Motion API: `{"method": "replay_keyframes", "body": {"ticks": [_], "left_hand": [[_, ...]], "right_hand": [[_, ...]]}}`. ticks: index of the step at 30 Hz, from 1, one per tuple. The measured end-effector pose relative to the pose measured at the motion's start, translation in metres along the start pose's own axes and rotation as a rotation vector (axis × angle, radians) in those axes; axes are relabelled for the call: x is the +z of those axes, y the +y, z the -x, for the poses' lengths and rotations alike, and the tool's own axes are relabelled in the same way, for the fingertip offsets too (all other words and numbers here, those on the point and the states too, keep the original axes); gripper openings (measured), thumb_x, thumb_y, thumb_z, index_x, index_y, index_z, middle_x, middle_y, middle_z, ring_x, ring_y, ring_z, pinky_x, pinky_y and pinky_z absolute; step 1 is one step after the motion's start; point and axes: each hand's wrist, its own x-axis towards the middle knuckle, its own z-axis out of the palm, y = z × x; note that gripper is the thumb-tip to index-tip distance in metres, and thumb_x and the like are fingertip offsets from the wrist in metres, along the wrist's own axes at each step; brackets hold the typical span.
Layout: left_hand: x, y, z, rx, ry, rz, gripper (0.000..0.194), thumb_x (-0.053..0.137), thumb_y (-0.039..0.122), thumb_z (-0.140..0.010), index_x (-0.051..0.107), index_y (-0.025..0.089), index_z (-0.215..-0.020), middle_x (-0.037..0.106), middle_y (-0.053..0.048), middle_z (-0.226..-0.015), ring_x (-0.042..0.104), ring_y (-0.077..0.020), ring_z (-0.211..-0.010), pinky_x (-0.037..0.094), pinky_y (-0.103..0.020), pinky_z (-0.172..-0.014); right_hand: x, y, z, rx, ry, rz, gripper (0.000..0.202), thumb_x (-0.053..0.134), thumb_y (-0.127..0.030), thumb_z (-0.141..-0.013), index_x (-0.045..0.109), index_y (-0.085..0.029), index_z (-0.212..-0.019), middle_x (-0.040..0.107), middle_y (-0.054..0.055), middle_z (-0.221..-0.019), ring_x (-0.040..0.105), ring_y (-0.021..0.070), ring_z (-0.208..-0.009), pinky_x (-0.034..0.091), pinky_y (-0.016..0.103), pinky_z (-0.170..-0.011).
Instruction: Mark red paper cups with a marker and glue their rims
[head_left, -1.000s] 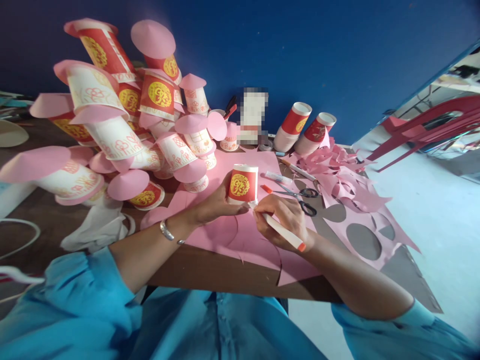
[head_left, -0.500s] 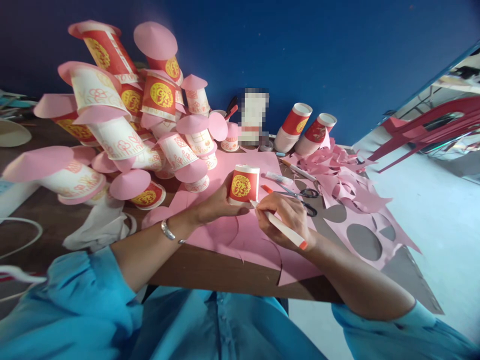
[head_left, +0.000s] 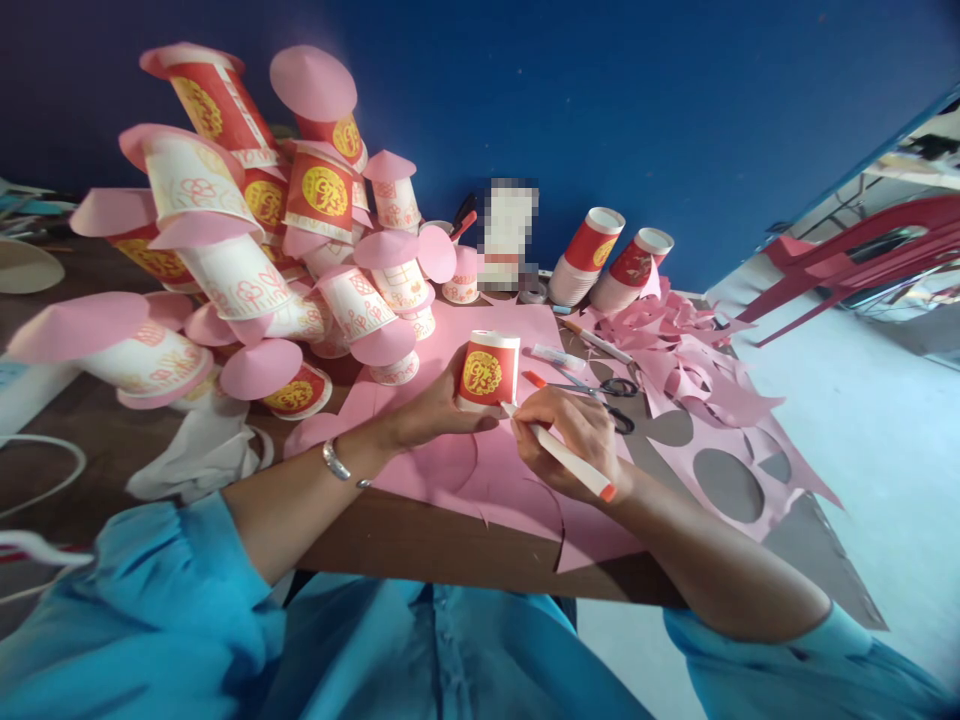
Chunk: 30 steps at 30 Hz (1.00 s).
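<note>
Grip the red cup (head_left: 489, 371) as now, almost upright over the pink paper (head_left: 420, 455), with the left hand (head_left: 435, 405) closed round its left side and thumb and fingers clear of the lower right edge. Pinched in the right hand (head_left: 566, 435), a white marker (head_left: 574, 463) with an orange end, slanting down and away from the cup, tip at the pale lower edge and seemingly touching, though too small to tell for sure. Press lightly, to avoid denting the thin wall or blotting. Better to turn the cup a little between strokes than to reach round the curve with the tip. Steady the right hand close to the cup, for short, even strokes, and hold the left firm without squeezing. Watch out for smearing fresh ink with the left fingers. Just right of the cup, an orange cap (head_left: 535, 379), a clear tube (head_left: 559, 357) and scissors (head_left: 592, 391), best left out of the way of the right wrist. Farther right of the cup, pink scraps (head_left: 705, 370); beyond it, stacked cups (head_left: 576, 280); to its left, a crowd of cone-topped cups (head_left: 240, 275).
</note>
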Motion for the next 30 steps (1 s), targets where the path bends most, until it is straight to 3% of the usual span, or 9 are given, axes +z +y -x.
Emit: {"method": "replay_keyframes", "body": {"ticks": [8, 17, 24, 30], "left_hand": [[-0.0032, -0.0048, 0.0006, -0.029, -0.023, 0.017, 0.101, 0.102, 0.042, -0.076, 0.043, 0.028, -0.157, 0.069, -0.017, -0.147, 0.068, -0.0417, -0.137, 0.058, -0.057, -0.11], [-0.0022, -0.0049, 0.0002, 0.014, -0.016, 0.028, 0.095, 0.101, 0.038, -0.077, 0.048, 0.03, -0.155, 0.07, -0.015, -0.145, 0.067, -0.0403, -0.14, 0.057, -0.055, -0.112], [-0.004, -0.0068, 0.0005, -0.016, -0.002, 0.04, 0.107, 0.102, 0.038, -0.075, 0.041, 0.034, -0.163, 0.073, -0.012, -0.135, 0.074, -0.0342, -0.123, 0.059, -0.051, -0.106], [-0.0044, -0.0067, 0.0, -0.007, -0.019, 0.034, 0.107, 0.101, 0.04, -0.077, 0.039, 0.033, -0.165, 0.075, -0.012, -0.132, 0.075, -0.0324, -0.118, 0.06, -0.049, -0.101]], "right_hand": [[0.0009, 0.0014, -0.001, -0.002, 0.023, 0.004, 0.022, 0.062, -0.004, -0.095, 0.059, -0.025, -0.099, 0.071, -0.004, -0.076, 0.067, 0.012, -0.059, 0.052, 0.024, -0.055], [0.0015, 0.0026, 0.0007, 0.013, 0.039, 0.023, 0.023, 0.061, -0.003, -0.095, 0.059, -0.026, -0.099, 0.07, -0.005, -0.075, 0.066, 0.0119, -0.057, 0.051, 0.024, -0.054], [0.0012, 0.0027, 0.0012, 0.013, 0.034, 0.027, 0.022, 0.062, -0.004, -0.095, 0.058, -0.026, -0.098, 0.07, -0.005, -0.074, 0.065, 0.0116, -0.057, 0.05, 0.024, -0.054], [0.0012, 0.0023, 0.001, 0.012, 0.032, 0.018, 0.022, 0.061, -0.004, -0.094, 0.059, -0.025, -0.097, 0.07, -0.005, -0.074, 0.065, 0.0113, -0.057, 0.051, 0.024, -0.053]]}}
